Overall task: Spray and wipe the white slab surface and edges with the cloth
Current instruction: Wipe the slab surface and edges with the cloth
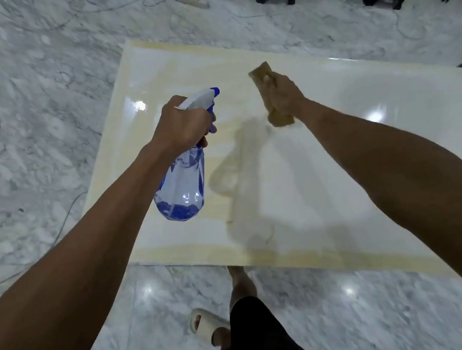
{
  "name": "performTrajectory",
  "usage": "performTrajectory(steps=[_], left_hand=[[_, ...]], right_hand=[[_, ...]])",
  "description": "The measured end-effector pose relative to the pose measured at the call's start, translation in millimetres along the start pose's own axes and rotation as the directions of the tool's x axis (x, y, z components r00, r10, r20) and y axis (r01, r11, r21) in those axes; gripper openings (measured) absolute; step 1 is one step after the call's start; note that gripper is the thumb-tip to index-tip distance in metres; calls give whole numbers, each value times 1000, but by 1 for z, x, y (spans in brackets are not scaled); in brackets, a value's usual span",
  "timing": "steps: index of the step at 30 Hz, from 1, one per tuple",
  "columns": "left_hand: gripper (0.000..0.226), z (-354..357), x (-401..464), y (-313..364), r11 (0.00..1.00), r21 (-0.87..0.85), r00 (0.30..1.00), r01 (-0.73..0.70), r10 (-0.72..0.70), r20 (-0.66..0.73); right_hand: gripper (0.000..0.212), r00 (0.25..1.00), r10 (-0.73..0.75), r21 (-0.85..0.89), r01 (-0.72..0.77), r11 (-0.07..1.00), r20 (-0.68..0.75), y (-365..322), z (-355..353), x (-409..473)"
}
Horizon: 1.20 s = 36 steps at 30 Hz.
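Slab (331, 146) lies flat on the marble floor (30, 134), spray and cloth both over it.

Its glossy white face carries pale yellowish bands along the near, far and left edges, and lamp glare. The left hand (182, 123) holds the bottle (181, 189) above the left half, fingers wrapped round the neck with one on the trigger, nozzle aimed away from the person. The right hand (284, 97) clamps the cloth (261, 73) in a closed fist over the middle; whether the cloth touches the slab I cannot tell. A slipper (205, 325) and a bare leg stand just beside the near edge. Risks, as I judge them: spray drifting past the left edge onto polished floor could make it slippery underfoot, cables (71, 213) lie near that side, and the little liquid left in the bottle may run out.
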<state>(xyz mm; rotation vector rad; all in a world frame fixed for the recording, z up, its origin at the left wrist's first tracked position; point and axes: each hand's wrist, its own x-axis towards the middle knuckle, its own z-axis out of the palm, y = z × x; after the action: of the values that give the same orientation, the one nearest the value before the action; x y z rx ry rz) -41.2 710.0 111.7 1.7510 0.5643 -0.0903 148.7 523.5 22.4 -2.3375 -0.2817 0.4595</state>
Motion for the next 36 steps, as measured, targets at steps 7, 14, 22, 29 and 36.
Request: performTrajectory(steps=[7,14,22,29,36], left_hand=[[33,-12,102,10,999,4,997,-52,52,-60],[22,-17,130,-11,998,63,997,-10,15,-79],[29,-26,61,-37,997,70,999,39,-38,-22],[33,-45,-55,-67,997,26,996,73,-75,52],[30,-59,-120,-76,996,34,993,87,-89,80]], right_hand=[[57,998,42,-364,-22,931,45,33,28,197],[56,986,80,-548,11,836,143,49,107,171],[58,969,39,-604,119,788,242,66,160,15],[65,954,3,-565,174,806,298,70,225,-206],[62,913,116,-508,108,854,390,40,243,-303]])
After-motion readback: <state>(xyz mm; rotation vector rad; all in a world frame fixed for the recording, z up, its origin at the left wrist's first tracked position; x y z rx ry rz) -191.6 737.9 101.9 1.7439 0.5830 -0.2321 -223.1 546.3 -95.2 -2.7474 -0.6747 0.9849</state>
